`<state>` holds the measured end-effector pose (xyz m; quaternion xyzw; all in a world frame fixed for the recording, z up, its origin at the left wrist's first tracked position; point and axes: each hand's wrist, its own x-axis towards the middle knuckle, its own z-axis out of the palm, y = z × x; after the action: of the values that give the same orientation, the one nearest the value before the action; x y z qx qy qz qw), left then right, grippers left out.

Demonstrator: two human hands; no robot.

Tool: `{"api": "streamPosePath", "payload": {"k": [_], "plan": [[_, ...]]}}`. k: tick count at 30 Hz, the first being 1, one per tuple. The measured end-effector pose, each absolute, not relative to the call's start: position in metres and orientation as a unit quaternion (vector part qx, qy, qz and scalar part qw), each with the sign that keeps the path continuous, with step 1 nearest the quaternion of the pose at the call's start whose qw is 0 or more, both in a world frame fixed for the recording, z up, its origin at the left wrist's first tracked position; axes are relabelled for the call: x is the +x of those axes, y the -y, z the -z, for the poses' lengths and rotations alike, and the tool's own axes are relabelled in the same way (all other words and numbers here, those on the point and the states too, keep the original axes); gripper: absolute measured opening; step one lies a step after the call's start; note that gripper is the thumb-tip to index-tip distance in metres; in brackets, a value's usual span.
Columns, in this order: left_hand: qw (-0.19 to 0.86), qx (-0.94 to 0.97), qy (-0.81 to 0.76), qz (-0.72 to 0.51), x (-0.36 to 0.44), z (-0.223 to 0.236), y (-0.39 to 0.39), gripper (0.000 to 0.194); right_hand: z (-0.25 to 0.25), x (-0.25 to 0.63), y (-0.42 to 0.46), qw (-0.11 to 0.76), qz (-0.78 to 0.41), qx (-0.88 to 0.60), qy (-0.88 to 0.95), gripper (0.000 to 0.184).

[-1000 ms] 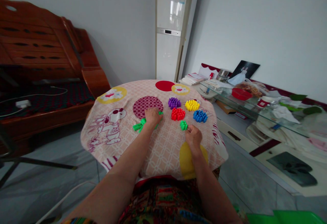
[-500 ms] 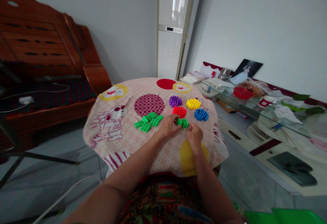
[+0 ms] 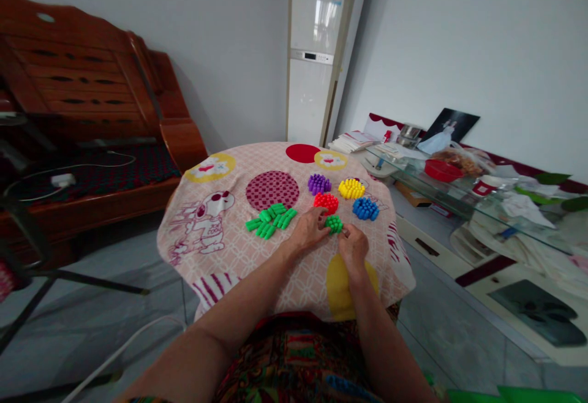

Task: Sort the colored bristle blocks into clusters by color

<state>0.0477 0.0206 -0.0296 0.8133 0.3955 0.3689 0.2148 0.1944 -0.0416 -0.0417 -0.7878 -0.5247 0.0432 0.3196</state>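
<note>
A small cluster of upright green plastic pegs point(image 3: 334, 225) stands on the table between my hands. My left hand point(image 3: 310, 229) presses its closed fingertips against the left side of the cluster. From the right, my right hand point(image 3: 353, 244) holds the cluster with thumb and fingers pinched. Left of my left hand lies a loose heap of green pegs point(image 3: 272, 219). Just beyond my fingers is a bunch of red pegs point(image 3: 326, 202). Purple pegs point(image 3: 318, 184), yellow pegs point(image 3: 351, 188) and blue pegs point(image 3: 365, 208) stand in separate bunches around it.
A patterned cloth covers the round table point(image 3: 257, 256). To the left is a wooden bench point(image 3: 92, 90) with a white cable on its seat. Along the right wall runs a low glass-topped cabinet point(image 3: 427, 231) crowded with papers, a red bowl point(image 3: 441, 171) and bags.
My left fingers have brought green pegs right up against the green cluster, closing the small gap. The view has shifted slightly, while the other bunches stay in place.
</note>
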Motion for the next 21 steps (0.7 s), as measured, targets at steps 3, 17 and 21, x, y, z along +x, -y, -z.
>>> {"api": "streamPosePath", "payload": {"k": [3,17,21], "plan": [[0.149,0.802,-0.457,-0.356,0.025,0.022,-0.032,0.041,0.042,0.194,0.042,0.323,-0.047,-0.785,0.526,0.029],[0.037,0.765,-0.636,-0.094,-0.04,0.005,-0.066,0.033,0.046,0.195,0.04,0.306,-0.03,-0.79,0.53,0.023],[0.028,0.735,-0.653,-0.179,-0.038,0.002,-0.063,0.029,0.047,0.195,0.039,0.309,-0.037,-0.795,0.521,0.024]]}}
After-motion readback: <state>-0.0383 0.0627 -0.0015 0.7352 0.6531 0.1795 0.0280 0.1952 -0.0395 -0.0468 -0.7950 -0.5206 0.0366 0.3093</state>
